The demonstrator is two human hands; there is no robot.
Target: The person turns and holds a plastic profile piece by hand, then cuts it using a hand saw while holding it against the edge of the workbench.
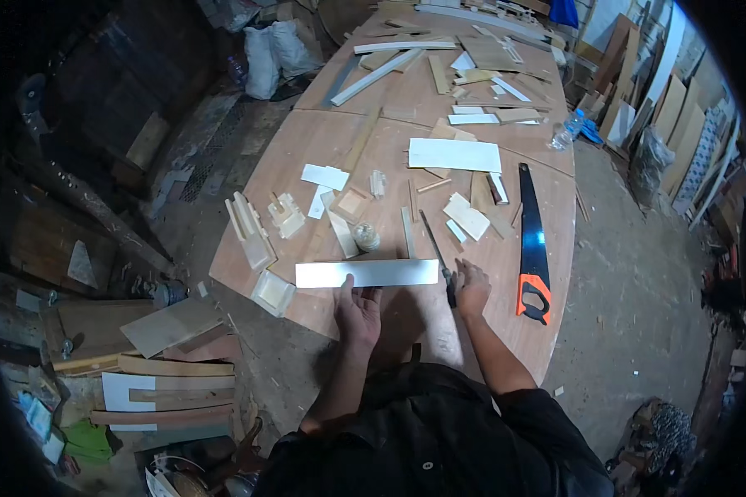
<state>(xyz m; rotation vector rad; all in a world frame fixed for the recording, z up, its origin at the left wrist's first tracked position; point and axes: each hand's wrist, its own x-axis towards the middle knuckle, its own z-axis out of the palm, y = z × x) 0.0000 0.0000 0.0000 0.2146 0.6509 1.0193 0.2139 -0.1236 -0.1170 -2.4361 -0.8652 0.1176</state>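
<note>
My left hand (359,315) grips the lower edge of a white rectangular board (323,275), with the thumb on its face and the fingers underneath. The board lies level across the near part of the table. My right hand (472,290) is to the right of the board, its fingers curled at the dark handle of a slim file (432,236). The file points away from me; its grip is partly hidden by the hand. A glass jar (365,237) with pale contents stands just beyond the board. To my right lies a handsaw (532,224) with an orange and black handle.
The wooden table (302,240) carries small wooden box-like pieces (272,293), a white panel (454,155) and many offcuts. A plastic bottle (567,131) is at its right edge. Boards (174,367) are stacked at lower left; sacks (275,58) stand beyond the table's left side.
</note>
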